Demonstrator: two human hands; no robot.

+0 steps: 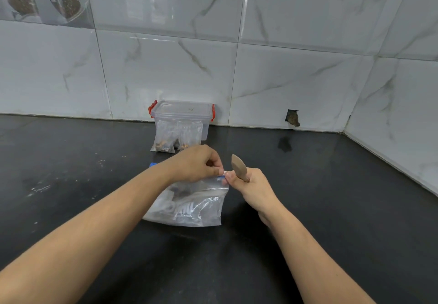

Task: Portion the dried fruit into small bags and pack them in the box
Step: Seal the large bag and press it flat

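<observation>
Hands meet at the top edge of a big clear zip bag (189,206) lying on the black counter (331,209). The left hand (196,164) has its fingers curled, with thumb and forefinger pinching the blue-and-white zip strip at the bag's upper right corner. The right hand (251,187) is closed around the handle of a wooden spoon (239,166), whose bowl sticks up and tilts a little to the left; its thumb and forefinger also pinch the same corner of the zip strip, just beside the left hand's fingertips. Both forearms reach in from the bottom of the view.

Inside the big bag there are pale, crumpled shapes and a dark patch near the top, perhaps a remnant of dried fruit, though the plastic is too shiny to tell.

Farther back, against the tiled wall (284,55), stands a clear plastic box (182,119) with red clips at both ends and its lid on. Two small bags (176,138) lean upright against the front of the box, side by side and touching, each with brown dried fruit (163,148) settled at the bottom. They are outside the box, on the counter.

A small dark hole (292,117) shows in the wall tile to the right of the box, low down by the counter.
</observation>
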